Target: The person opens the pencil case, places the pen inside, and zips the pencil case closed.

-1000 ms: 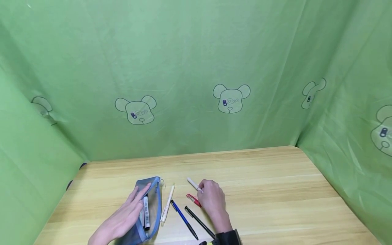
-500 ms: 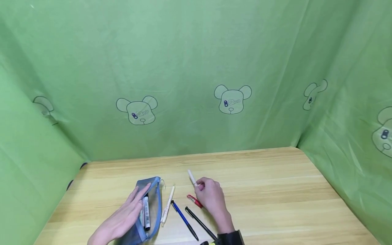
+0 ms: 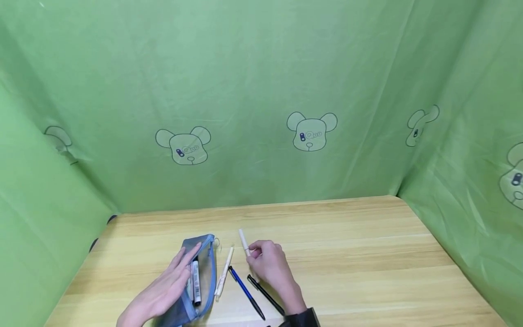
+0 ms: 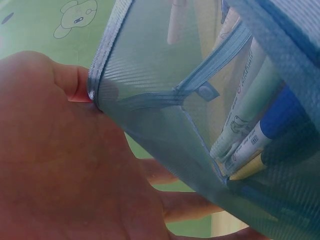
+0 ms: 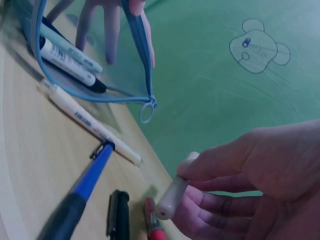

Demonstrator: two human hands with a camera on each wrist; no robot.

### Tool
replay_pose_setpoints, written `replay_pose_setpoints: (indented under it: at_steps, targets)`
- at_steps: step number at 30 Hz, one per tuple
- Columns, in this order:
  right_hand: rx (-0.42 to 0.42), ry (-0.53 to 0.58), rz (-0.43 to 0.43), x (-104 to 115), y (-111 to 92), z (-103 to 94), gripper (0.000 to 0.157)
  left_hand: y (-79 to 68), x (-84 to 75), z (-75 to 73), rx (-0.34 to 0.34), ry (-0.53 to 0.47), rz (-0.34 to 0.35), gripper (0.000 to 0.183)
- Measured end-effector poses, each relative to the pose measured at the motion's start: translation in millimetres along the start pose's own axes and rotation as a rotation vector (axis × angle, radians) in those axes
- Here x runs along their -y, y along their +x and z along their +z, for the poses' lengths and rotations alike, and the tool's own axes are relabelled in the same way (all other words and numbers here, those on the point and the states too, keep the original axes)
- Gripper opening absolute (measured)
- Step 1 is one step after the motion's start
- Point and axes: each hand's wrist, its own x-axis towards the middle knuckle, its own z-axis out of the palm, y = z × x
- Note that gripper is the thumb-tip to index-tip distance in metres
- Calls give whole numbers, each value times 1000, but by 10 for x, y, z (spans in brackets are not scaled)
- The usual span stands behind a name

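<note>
My left hand (image 3: 169, 288) pinches the opening edge of a blue mesh pencil case (image 3: 212, 268), thumb on one side and fingers on the other. Through the mesh in the left wrist view show several pens, among them a pale green pen (image 4: 250, 112) and a blue-capped marker (image 4: 245, 155). A white marker (image 3: 196, 281) with a black end lies in the case's mouth. My right hand (image 3: 271, 268) holds a white pen (image 3: 244, 239) between thumb and fingers, over the table to the right of the case. In the right wrist view its blunt end (image 5: 167, 207) points toward the camera.
On the wooden table (image 3: 367, 254) lie a cream pen (image 3: 224, 274) beside the case, a blue pen (image 3: 247, 293) and a black pen (image 3: 265, 294). A red pen (image 5: 153, 222) shows under the right hand in the right wrist view. Green cloth (image 3: 245, 181) walls the table's back and sides.
My right hand has lifted the white pen and carried it left toward the case, covering the red pen in the head view. The left hand keeps its hold on the case.
</note>
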Motion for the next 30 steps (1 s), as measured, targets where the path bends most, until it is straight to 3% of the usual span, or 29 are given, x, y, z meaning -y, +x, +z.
replay_pose_setpoints:
  at_steps: [11, 30]
  targets:
    - [76, -14, -43, 66, -25, 71, 19, -2, -5, 5, -4, -7, -1, 52]
    - [178, -29, -134, 243, -119, 268, 20, -9, -38, 18, -21, -2, -6, 52]
